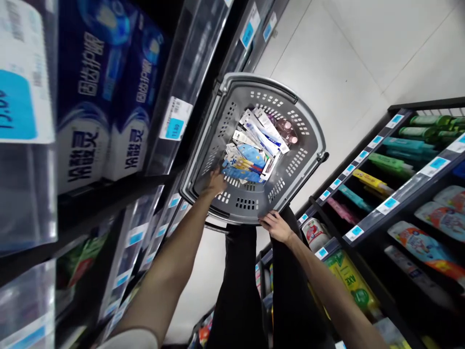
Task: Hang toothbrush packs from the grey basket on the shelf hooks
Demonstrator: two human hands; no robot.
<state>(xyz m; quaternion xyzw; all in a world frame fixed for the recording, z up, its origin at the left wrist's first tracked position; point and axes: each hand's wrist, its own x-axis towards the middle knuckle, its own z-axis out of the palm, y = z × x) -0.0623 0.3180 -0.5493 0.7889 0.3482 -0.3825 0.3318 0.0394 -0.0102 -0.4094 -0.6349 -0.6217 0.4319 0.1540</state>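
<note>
A grey plastic shopping basket (250, 213) with slotted walls stands in front of my legs. My right hand (275, 225) has its fingers curled over the near rim. Inside the basket, at its near left side, is my left hand (217, 184), fingers apart and slightly blurred, with nothing visible in it. Its fingertips are close to a blue patterned package (236, 172); whether they touch cannot be made out. Several slim packs that look like toothbrush packages (259, 138) lie piled there. Beside them are pinkish bottles (288, 133), partly covered.
Close on the left, a shelf holds blue and white toothpaste boxes (89, 116) behind a clear front strip with price tags (176, 121). On the right, a low dark shelf (366, 213) carries several bottles and pouches. Pale floor tiles (348, 63) stretch beyond the basket.
</note>
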